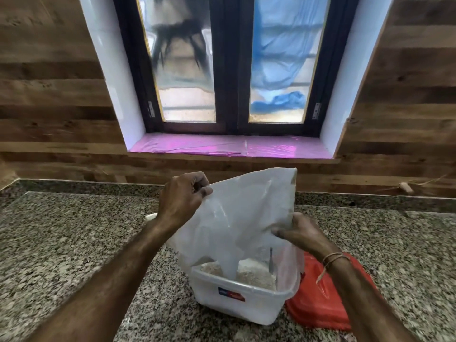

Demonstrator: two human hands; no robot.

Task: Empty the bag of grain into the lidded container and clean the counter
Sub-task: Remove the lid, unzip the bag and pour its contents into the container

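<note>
Both hands, left (181,196) at 10 o'clock, right (299,233) at 3, pinch bag (241,213) upended so grain (254,275) drains into tub (237,299).

Straight ahead of you is a dark-framed window (232,70) with 2 frosted panes, a blurred blue shape (278,99) behind the right one, and a sill (222,146) covered in shiny pink film. A brown wood-plank wall (49,95) runs on both sides and below it. A small pale object (405,187), too blurred to identify, sits low at your far right.
</note>
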